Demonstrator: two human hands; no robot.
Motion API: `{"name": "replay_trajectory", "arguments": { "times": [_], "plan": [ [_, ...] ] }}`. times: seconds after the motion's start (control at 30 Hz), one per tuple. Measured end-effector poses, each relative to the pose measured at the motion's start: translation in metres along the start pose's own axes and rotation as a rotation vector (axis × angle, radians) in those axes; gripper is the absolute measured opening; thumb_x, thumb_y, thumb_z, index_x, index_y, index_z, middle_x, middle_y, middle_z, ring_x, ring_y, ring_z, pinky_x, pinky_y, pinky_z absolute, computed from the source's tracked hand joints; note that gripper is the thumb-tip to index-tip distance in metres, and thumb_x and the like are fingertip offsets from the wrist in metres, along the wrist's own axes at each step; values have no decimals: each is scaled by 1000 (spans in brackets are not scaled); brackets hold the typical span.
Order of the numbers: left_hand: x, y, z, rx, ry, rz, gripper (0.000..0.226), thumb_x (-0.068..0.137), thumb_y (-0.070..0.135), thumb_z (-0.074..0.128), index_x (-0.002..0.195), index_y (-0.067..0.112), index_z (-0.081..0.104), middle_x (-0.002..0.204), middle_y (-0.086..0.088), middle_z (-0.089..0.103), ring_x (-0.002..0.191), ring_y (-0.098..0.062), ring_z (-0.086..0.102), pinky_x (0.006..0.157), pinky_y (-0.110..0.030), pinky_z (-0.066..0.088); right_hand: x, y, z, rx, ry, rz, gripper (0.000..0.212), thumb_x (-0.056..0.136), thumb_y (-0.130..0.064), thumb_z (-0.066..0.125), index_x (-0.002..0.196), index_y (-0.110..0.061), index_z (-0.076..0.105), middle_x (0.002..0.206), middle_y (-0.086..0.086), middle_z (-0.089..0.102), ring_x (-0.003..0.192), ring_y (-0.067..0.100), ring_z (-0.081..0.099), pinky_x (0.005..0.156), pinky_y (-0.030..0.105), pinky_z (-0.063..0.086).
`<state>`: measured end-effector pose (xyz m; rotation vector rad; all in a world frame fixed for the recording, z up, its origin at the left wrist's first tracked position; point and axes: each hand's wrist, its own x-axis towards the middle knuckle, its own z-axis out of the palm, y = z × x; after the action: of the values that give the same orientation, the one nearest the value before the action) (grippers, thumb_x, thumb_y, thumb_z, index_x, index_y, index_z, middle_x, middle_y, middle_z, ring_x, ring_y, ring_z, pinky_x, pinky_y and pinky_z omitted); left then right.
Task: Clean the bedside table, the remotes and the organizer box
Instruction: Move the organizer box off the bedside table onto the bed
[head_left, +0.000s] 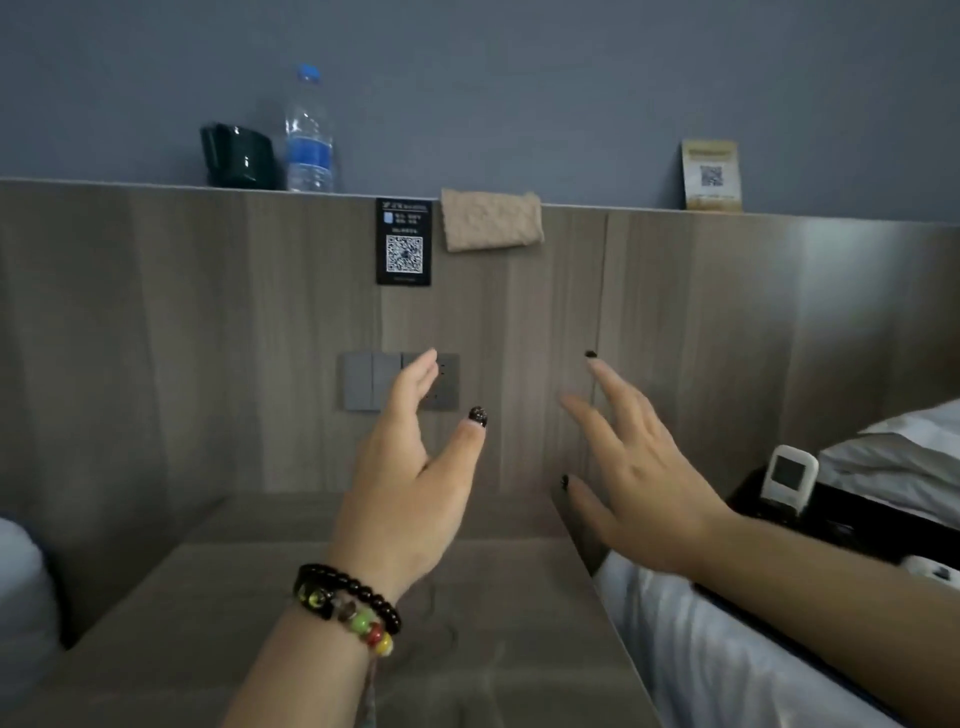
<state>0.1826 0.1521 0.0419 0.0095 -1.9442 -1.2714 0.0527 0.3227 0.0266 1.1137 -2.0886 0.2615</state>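
Observation:
The wooden bedside table (218, 623) fills the lower middle of the view, its top bare. My left hand (410, 478), with beaded bracelets on the wrist, is raised above it, fingers straight, holding nothing. My right hand (639, 467) hovers beside it with fingers spread, also empty. A beige cleaning cloth (491, 221) hangs over the top edge of the wooden headboard panel, above both hands. On the bed at the right lies a black organizer box (852, 519) with a white remote (787, 480) standing in it. Another white remote (932, 571) shows partly behind my right forearm.
On the ledge above the panel stand a dark cup (241, 156), a water bottle (309, 130) and a QR card stand (711, 174). A black QR sign (404, 241) and grey wall switches (369, 382) sit on the panel. White bedding (727, 665) lies right; a pillow (21, 597) left.

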Motion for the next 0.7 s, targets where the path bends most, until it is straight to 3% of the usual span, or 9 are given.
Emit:
{"name": "replay_trajectory", "arguments": {
  "times": [0.1,0.13,0.17,0.23,0.27,0.33,0.4,0.57,0.7],
  "plan": [
    [17,-9,-37,85,21,2,54,94,34,53,142,44,30,146,24,34,116,19,37,103,-20,33,77,-8,7,-271,-109,-62,72,90,-32,53,150,-16,17,159,17,-5,147,36,0,118,49,12],
    [20,-12,-47,139,24,-1,54,94,35,52,141,45,30,145,17,40,103,19,48,93,-20,42,102,-11,9,-329,-121,-69,69,91,-32,51,149,-16,19,159,16,-7,147,35,-3,118,49,10],
    [23,-16,-55,205,26,-12,54,94,36,52,142,45,28,143,4,47,98,7,59,85,-28,50,126,-13,11,-368,-128,-67,64,91,-32,51,147,-16,24,159,16,-6,147,35,-4,118,49,9],
    [30,-23,-70,314,7,-26,57,95,37,50,144,45,23,141,-14,48,117,-29,55,93,-46,47,168,-15,19,-412,-141,-27,59,89,-31,51,143,-15,32,159,17,-3,146,36,-3,118,49,11],
    [34,-27,-77,350,-1,-10,59,95,37,48,146,44,19,148,-9,41,129,-33,44,102,-47,41,187,-15,23,-432,-152,-7,59,89,-31,51,142,-15,34,159,18,-2,146,37,-2,117,49,12],
    [39,-34,-87,395,6,71,62,97,37,46,148,43,12,155,19,17,145,-9,18,116,-31,25,219,-13,33,-478,-168,28,59,87,-30,53,141,-15,36,158,19,1,146,38,0,117,50,14],
    [43,-38,-94,419,-2,95,62,97,37,44,148,43,7,147,33,6,140,10,1,113,-18,11,243,-5,43,-518,-198,85,58,86,-28,54,141,-18,39,158,19,0,146,39,-1,117,51,14],
    [52,-52,-101,349,4,72,61,96,38,45,147,43,14,155,29,7,142,9,3,119,-24,14,282,27,67,-611,-268,254,56,84,-30,54,139,-27,46,158,19,-9,145,41,-12,117,55,7],
    [59,-60,-106,300,16,23,60,94,40,49,145,47,18,149,34,15,134,-24,38,111,-35,35,291,47,78,-581,-232,385,71,84,-26,55,147,-15,25,158,15,-10,145,40,-11,117,57,8]
  ]
}}
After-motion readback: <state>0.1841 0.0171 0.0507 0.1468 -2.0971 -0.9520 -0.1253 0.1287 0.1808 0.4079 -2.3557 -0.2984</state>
